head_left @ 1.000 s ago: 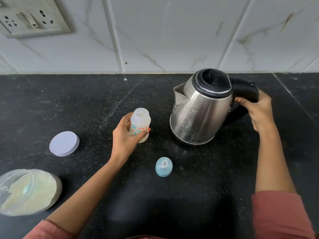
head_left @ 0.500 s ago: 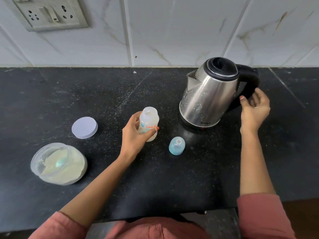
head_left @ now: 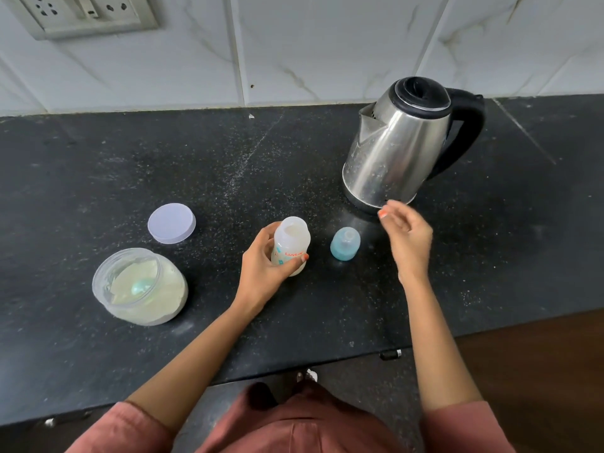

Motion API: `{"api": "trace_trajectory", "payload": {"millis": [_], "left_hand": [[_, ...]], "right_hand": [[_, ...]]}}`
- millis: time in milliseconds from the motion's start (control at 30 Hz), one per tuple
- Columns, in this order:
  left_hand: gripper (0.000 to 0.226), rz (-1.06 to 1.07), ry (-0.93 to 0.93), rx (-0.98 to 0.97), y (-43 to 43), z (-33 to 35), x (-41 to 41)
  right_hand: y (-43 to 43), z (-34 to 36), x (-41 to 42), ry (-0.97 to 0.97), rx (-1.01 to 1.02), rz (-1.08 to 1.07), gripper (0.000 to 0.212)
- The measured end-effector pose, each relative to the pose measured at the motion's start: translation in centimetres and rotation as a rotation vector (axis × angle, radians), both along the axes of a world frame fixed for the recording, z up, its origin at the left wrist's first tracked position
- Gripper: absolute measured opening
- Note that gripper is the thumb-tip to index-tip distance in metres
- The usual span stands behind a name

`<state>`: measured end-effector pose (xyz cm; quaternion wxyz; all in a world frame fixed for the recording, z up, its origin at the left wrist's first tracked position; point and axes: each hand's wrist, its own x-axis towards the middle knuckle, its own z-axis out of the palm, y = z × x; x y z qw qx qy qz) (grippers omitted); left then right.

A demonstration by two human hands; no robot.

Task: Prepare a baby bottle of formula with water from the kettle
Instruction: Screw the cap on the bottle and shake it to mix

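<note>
Two hands in view. Uncapped baby bottle (head_left: 291,245) held upright on black counter (head_left: 98,165), gripped round body by left hand (head_left: 261,268). Right hand (head_left: 407,237) hovering, fingers loosely curled, nothing held, between blue teat cap (head_left: 344,245) and kettle (head_left: 392,152). Open formula jar (head_left: 140,289) and lid (head_left: 171,223) placed at left.

The kettle (head_left: 395,152) was silver with a black top and handle. The bottle (head_left: 291,243) was milky white with red lettering, the cap (head_left: 344,245) pale blue, the lid (head_left: 171,223) lilac, the powder (head_left: 153,305) cream, the countertop (head_left: 98,165) black with white speckles, and the wall tiles (head_left: 327,44) white with grey veins.
</note>
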<state>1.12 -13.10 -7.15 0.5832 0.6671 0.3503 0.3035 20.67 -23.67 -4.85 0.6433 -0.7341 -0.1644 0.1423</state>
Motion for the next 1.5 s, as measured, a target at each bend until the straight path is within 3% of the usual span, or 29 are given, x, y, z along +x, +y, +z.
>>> {"api": "trace_trajectory", "payload": {"millis": [133, 267, 500, 667, 900, 1100, 1500], "left_hand": [[0.06, -0.03, -0.034, -0.021, -0.7, -0.7, -0.9], [0.059, -0.062, -0.07, -0.031, -1.1, -1.2, -1.5], [0.057, -0.096, -0.11, -0.031, -1.6, -1.7, -2.0], [0.056, -0.108, -0.12, -0.019, -1.6, -1.8, -2.1], [0.056, -0.123, -0.127, -0.021, -1.7, -1.8, -2.2], [0.057, -0.154, -0.112, -0.023, -1.5, -2.2, -2.5], [0.065, -0.167, -0.082, 0.026, -1.2, -3.2, -2.6]], "right_hand": [[-0.2, -1.1, -1.7, -0.086, -0.339, 0.304, 0.055], [0.1, -2.0, -2.5, -0.276, -0.511, 0.41, 0.07], [0.4, -3.1, -3.1, -0.263, -0.48, 0.303, 0.064], [0.2, -0.1, -3.8, -0.219, -0.398, 0.26, 0.06], [0.4, 6.3, -7.1, -0.196, -0.218, 0.424, 0.057], [1.1, 6.4, -9.8, -0.28, -0.244, 0.577, 0.059], [1.5, 5.1, -11.0, -0.378, -0.357, 0.605, 0.063]]}}
